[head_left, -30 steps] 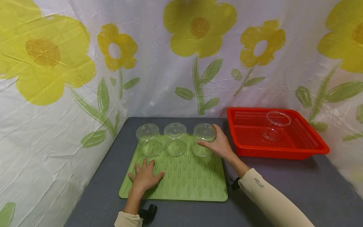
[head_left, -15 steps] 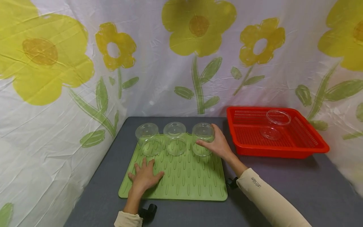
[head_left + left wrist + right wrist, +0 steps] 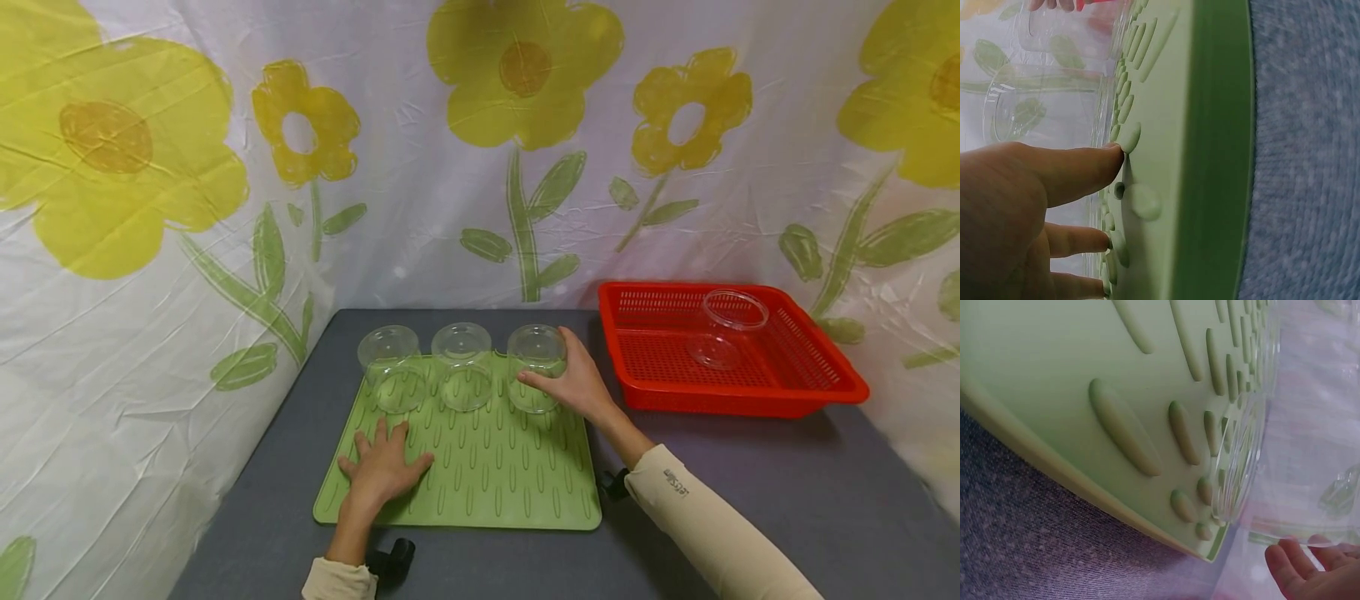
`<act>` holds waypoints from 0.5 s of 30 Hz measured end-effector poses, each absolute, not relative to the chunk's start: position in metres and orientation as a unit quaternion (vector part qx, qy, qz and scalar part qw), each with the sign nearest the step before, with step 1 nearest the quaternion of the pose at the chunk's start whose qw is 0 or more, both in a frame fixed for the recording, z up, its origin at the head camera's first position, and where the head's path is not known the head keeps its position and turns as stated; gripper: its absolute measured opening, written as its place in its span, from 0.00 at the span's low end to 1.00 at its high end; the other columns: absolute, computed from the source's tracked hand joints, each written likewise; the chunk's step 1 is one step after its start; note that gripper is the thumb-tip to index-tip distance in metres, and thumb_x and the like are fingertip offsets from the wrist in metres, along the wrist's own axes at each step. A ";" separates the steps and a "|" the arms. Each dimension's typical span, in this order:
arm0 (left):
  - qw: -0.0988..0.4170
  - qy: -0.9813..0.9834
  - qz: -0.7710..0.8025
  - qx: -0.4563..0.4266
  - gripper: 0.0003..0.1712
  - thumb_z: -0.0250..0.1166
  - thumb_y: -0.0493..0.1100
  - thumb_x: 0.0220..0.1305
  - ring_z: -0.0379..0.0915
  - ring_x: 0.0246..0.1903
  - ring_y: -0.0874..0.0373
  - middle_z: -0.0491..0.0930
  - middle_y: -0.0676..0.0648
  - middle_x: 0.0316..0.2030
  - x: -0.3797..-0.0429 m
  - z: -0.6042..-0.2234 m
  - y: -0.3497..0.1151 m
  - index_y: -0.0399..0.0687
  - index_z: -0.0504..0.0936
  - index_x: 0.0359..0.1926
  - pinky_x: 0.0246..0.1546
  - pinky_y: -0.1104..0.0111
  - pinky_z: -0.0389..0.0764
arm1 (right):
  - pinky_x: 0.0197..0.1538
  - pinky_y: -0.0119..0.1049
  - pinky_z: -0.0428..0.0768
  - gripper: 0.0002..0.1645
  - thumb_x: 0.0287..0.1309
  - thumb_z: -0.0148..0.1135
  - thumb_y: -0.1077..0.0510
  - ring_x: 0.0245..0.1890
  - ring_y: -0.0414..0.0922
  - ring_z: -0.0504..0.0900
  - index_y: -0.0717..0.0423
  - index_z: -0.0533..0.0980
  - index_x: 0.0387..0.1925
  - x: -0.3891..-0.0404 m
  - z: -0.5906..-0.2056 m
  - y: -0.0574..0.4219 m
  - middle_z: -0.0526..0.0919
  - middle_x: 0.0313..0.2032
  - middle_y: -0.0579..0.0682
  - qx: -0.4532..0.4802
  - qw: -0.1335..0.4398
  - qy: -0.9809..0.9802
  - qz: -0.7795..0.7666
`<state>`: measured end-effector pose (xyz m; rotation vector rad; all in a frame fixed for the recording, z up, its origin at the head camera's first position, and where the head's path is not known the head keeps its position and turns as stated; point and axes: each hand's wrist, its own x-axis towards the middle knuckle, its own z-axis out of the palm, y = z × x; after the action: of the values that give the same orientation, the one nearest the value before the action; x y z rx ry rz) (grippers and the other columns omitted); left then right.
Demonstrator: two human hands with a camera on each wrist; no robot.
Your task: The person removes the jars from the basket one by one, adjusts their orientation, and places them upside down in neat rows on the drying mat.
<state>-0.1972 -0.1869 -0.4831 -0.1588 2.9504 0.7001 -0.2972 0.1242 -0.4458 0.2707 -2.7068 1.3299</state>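
Note:
Three clear plastic jars stand in a row along the back of a green ridged mat [image 3: 495, 487]: a left jar [image 3: 393, 371], a middle jar [image 3: 462, 367] and a right jar [image 3: 536, 362]. My right hand [image 3: 576, 375] grips the right jar from its right side, thumb toward me and fingers behind it. In the right wrist view, this jar [image 3: 1300, 462] has its ringed end down at the mat, with the right hand's fingertips [image 3: 1282, 562] against its wall. My left hand [image 3: 386, 468] rests spread on the mat's left part, its thumb [image 3: 1085, 167] touching the surface.
A red perforated basket [image 3: 738, 404] stands at the back right of the dark grey table [image 3: 720, 467], with another clear jar [image 3: 720, 354] inside. A flower-printed curtain [image 3: 390, 217] hangs behind and along the left side.
The head view shifts very slightly. Both hands and the jars stay in place on the mat, with the right hand still holding the right jar.

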 end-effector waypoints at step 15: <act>0.057 0.970 0.232 -0.051 0.45 0.65 0.61 0.67 0.34 0.73 0.15 0.48 0.25 0.77 -0.196 -0.481 -0.187 0.42 0.64 0.75 0.60 0.17 0.42 | 0.70 0.63 0.69 0.71 0.47 0.79 0.38 0.74 0.62 0.65 0.58 0.48 0.80 -0.301 -0.446 0.130 0.59 0.76 0.63 0.107 0.042 -0.897 0.427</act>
<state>-0.1963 -0.1871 -0.4805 -0.1550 2.9402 0.7025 -0.3009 0.1302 -0.4457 0.3277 -2.7452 1.3077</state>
